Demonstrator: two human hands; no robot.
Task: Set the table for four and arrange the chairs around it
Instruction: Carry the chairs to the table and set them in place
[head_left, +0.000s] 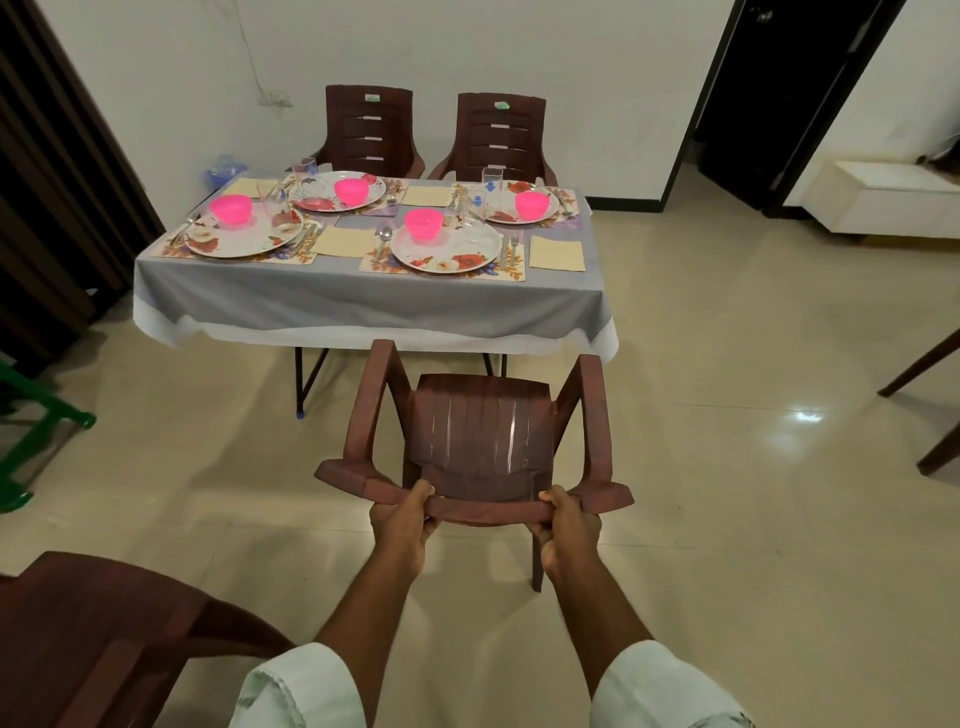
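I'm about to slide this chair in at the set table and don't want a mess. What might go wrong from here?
1. The tablecloth hangs low on the near side; the chair gripped by the left hand and right hand may snag it with its armrests and drag the settings.
2. A bump to the table might tip the tall glasses.
3. Another chair stands close at the left, which might catch an elbow.

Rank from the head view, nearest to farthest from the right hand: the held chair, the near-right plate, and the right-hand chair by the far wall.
1. Held chair: its backrest is gripped by the right hand.
2. Near-right plate: on the table's near edge.
3. Far right chair: beyond the table, by the wall.
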